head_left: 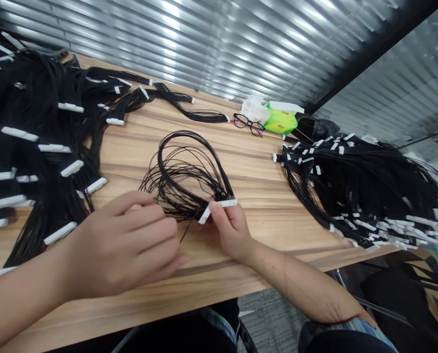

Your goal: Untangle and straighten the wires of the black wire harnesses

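Note:
A looped bundle of thin black wires (195, 139) with white connectors at its ends stands on the wooden table in front of me. My right hand (231, 228) pinches the white connectors (223, 203), its thumb lying across them where two meet at an angle. Nearer to me, my left hand (138, 245) is closed with its back to the camera. One loose black wire (187, 230) runs from the connectors down to the left hand's fingers, which seem to grip it; its end is hidden behind them.
A large heap of black wire bundles (38, 98) with white connectors covers the table's left side. Another pile (351, 181) lies at the right. Eyeglasses (249, 124) and a green tissue pack (280, 121) rest near the back edge, before a corrugated metallic panel (204, 44).

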A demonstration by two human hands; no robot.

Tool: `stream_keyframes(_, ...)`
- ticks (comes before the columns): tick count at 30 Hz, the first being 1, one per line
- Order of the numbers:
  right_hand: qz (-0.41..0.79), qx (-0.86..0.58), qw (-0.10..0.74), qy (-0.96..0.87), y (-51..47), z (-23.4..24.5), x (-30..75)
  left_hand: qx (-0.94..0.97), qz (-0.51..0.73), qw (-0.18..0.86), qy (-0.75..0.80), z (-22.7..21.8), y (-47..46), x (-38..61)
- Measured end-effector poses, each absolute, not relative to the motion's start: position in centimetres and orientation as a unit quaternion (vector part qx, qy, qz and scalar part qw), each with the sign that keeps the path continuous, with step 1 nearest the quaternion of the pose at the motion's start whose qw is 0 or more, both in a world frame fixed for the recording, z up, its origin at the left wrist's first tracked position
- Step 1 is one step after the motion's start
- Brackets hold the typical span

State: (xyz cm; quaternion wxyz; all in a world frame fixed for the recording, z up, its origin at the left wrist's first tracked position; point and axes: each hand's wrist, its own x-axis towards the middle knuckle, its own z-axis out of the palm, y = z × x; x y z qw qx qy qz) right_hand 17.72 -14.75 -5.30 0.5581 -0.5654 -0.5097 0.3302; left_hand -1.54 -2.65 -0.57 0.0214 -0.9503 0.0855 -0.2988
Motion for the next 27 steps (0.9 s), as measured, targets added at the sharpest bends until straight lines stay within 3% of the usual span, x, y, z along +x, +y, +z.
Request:
stream_keyframes(5, 0.358, -0.559, 0.580, -0.473, -14.6, -5.7, 17.6, -0.944, -0.244, -0.070, 0.212, -1.1, -3.3, -2.1)
stream_keyframes(9, 0.363, -0.545, 0.585, -0.478, -14.8, -5.6, 17.3, -0.950, -0.223, -0.073, 0.209, -1.3, -3.5, -2.2)
stream_keyframes(16, 0.306, -0.524, 0.578, -0.546, -14.9, -5.1, 17.5, -0.959, -0.274, -0.064, 0.014, -1.3, -3.2, -2.0)
stream_keyframes(27, 0.212, -0.531, 0.450, -0.686, -14.9, -4.6, 17.5, -0.937, -0.278, -0.014, -0.210, -0.7, -3.1, -1.7)
